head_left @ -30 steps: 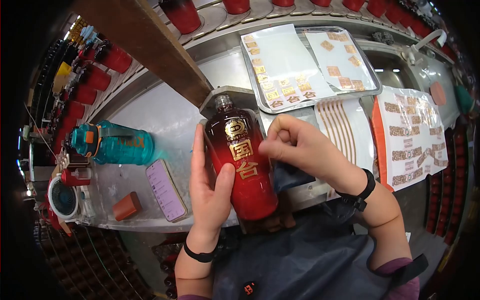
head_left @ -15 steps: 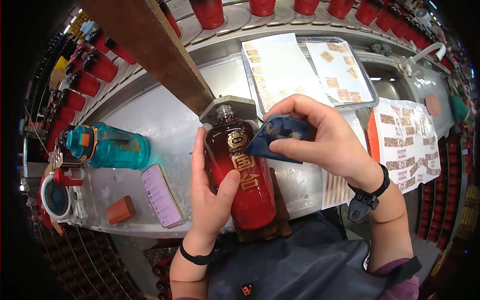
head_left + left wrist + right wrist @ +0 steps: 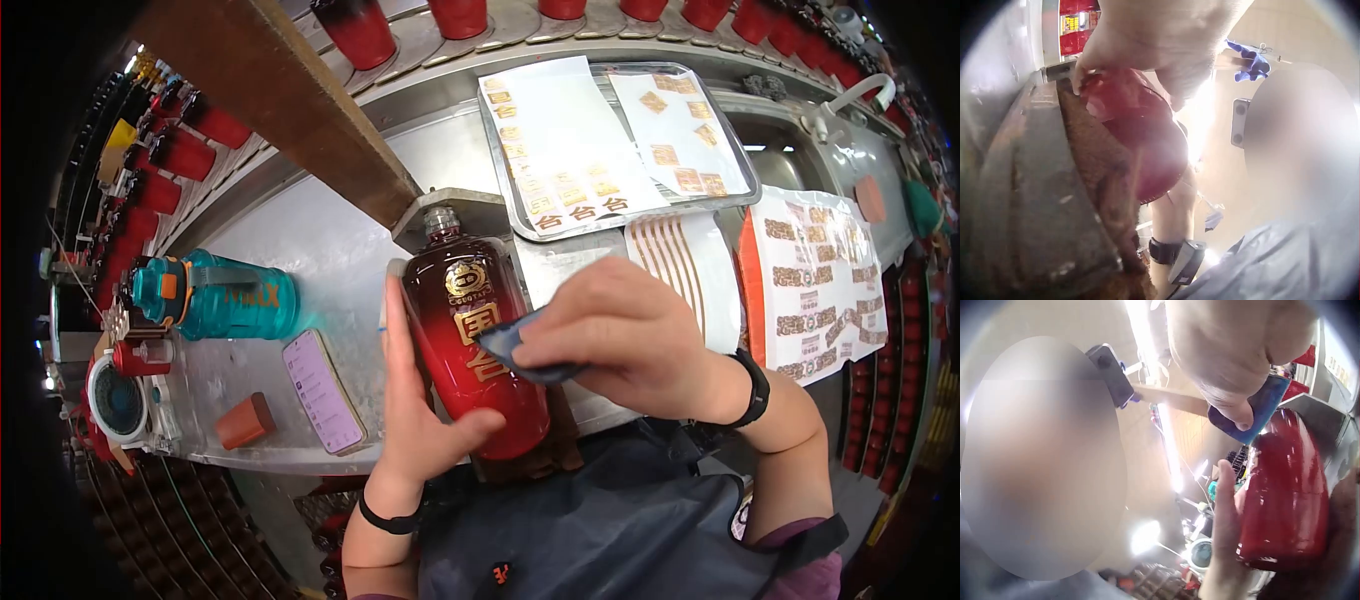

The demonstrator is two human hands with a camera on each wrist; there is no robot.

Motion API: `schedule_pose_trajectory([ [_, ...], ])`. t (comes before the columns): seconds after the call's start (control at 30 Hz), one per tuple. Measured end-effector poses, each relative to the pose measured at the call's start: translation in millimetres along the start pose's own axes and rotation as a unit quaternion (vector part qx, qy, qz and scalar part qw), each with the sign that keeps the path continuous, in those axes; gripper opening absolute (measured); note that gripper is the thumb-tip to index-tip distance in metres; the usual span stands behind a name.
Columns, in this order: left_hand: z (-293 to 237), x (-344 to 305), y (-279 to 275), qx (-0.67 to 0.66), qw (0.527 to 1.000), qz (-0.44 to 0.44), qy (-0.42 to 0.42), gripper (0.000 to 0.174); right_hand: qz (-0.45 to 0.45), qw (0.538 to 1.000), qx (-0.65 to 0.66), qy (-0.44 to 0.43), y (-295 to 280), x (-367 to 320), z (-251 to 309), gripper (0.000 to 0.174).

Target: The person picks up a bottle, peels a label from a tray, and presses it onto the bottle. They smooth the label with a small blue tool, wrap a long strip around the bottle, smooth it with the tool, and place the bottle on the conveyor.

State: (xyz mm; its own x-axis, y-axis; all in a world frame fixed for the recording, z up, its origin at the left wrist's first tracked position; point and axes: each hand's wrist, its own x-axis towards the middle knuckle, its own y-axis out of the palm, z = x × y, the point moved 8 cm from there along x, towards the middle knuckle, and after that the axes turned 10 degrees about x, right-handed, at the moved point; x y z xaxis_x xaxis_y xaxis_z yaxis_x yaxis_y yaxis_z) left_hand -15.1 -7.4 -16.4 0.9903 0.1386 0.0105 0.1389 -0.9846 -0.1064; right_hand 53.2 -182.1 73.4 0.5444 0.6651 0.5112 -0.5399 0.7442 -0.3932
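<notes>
A glass bottle (image 3: 490,400), dark at the neck and red below, lies tilted with gold emblem and characters on its front. My left hand (image 3: 410,400) rests along its left side, fingers straight and thumb extended over the lower front. In the right wrist view the left thumb (image 3: 1226,487) stands straight beside the bottle. My right hand (image 3: 630,340) pinches a thin blue scraper (image 3: 505,345), whose edge overlaps the gold characters (image 3: 478,322). The right wrist view shows the thumb pressed flat on the scraper (image 3: 1266,406). A brown cloth (image 3: 535,468) lies under the bottle's base.
A metal tray (image 3: 752,192) with gold decal sheets stands behind the bottle; more decal sheets (image 3: 815,290) lie right. Leftward are a teal water bottle (image 3: 240,295), phone (image 3: 322,390) and brown block (image 3: 245,420). A wooden beam (image 3: 290,100) slants overhead. Red bottles (image 3: 355,35) line the back.
My right hand has brought the blue scraper up into view, then down and left onto the bottle's front. The left thumb has moved lower, off the gold characters.
</notes>
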Motion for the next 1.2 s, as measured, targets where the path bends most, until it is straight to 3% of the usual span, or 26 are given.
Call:
schedule_pose_trajectory([
  [0.07,-0.2,-11.3,2.3,0.226,0.970,0.067,0.063,0.153,-0.004,1.000,0.005,-0.012,0.1,-1.8,2.8,0.036],
  [0.1,2.7,-17.3,3.8,0.241,0.966,0.078,0.052,0.163,-0.010,1.000,-0.004,-0.014,-1.5,-1.6,3.6,0.035],
  [0.23,-1.7,-29.0,12.1,0.292,0.940,0.124,0.122,0.167,-0.030,0.998,-0.056,-0.004,-9.0,6.3,3.1,0.033],
  [0.43,14.4,-31.8,17.1,0.242,0.948,0.086,0.188,0.159,0.035,0.996,-0.067,-0.036,6.0,4.7,15.1,0.026],
  [1.0,15.7,-31.1,12.3,0.283,0.935,0.077,0.197,0.154,0.023,0.994,-0.093,-0.055,4.3,-0.3,22.0,0.026],
  [1.1,9.9,-35.2,6.1,0.285,0.936,0.065,0.197,0.149,-0.005,0.997,-0.081,0.012,-9.0,-4.8,17.4,0.031],
  [1.17,-3.3,-33.3,2.6,0.302,0.931,0.061,0.195,0.145,-0.048,0.979,-0.012,0.196,-20.2,-16.7,-10.8,0.027],
  [1.2,-19.7,-34.2,0.9,0.355,0.901,0.023,0.248,0.132,-0.068,0.963,0.038,0.257,-21.5,-24.4,-24.2,0.023],
])
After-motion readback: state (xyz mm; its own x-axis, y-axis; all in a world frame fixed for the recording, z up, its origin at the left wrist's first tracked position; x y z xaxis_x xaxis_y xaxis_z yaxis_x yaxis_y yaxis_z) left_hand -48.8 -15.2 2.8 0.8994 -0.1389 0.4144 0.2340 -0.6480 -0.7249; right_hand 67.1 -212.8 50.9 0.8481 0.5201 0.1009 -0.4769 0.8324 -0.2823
